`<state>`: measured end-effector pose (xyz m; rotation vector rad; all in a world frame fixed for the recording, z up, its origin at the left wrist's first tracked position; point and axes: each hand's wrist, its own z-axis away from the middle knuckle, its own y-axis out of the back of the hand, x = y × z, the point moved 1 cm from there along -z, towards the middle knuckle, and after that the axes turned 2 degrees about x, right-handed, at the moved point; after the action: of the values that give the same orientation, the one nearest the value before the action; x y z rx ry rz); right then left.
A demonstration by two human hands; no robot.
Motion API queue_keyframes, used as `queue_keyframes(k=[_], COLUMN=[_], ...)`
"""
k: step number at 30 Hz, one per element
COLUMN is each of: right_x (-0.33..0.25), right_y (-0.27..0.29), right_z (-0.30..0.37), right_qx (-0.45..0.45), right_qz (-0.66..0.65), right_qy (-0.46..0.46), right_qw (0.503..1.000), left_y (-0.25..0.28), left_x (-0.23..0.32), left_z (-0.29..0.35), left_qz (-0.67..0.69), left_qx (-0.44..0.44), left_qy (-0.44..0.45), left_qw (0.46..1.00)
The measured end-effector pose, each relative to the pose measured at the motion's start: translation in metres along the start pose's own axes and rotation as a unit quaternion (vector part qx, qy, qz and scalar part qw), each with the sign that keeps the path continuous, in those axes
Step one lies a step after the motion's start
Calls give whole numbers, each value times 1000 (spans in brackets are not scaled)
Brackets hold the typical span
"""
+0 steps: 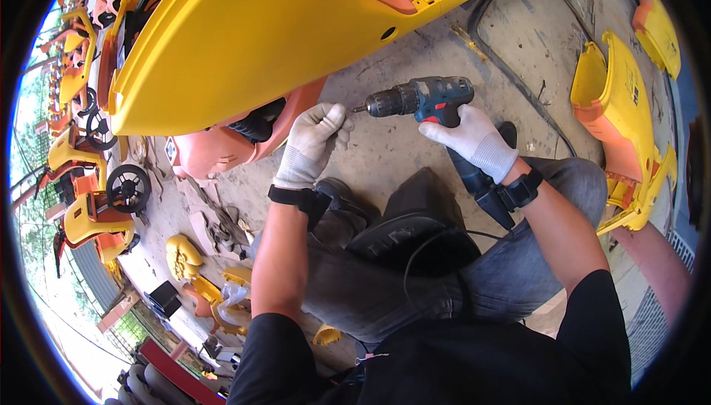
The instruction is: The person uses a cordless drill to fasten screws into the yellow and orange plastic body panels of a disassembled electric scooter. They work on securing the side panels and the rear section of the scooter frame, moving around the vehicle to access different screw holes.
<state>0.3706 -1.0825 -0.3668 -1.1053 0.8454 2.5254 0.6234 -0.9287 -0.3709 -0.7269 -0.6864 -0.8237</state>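
Note:
A dark teal cordless drill [422,99] with a black chuck lies level in front of me, its bit pointing left. My right hand [478,138], in a white knit glove, is wrapped around the drill's grip. At the tip of the bit, my gloved left hand [320,138] is closed in a pinch; whatever is between its fingers is too small to make out. Just beyond the left hand is a large glossy yellow body panel [259,42], with an orange-pink part [222,149] beneath it.
A black bin-like object [415,220] stands between my legs. Yellow and orange panels [615,116] lean at the right. A dark hose [511,72] curves over the concrete floor [385,153]. Yellow vehicles with black wheels [128,188] line the left; loose yellow parts [185,257] lie lower left.

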Motion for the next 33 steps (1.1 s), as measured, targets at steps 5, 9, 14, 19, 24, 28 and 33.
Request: queue_keyframes(k=[5,9,14,19,24,28,33], right_x=[1,3,3,2,1,-2,-4], right_y=[0,-2,0,0,0,2,4], right_z=[3,2,-1,-1,1,2,3], right_qx=[1,13,6,6,16,18,28], right_qz=[-11,-16,-17,-16,8,13,22], right_qy=[-5,-2,-28,-22,-33,-27,-27], right_qw=[1000,1000,999,1000,999,999,999], left_y=[5,-11,-4,-4,-6,-7,-10], left_x=[-1,4,2,1,2,2,3], left_z=[-2,3,2,1,1,1,2], left_qz=[10,44,63,47,23,0,-39], left_qx=[-7,21,-6,-4,1,16,43], left_qy=[-11,-5,-3,-13,-15,-14,-6], left_qw=[1000,999,998,999,1000,1000,998])
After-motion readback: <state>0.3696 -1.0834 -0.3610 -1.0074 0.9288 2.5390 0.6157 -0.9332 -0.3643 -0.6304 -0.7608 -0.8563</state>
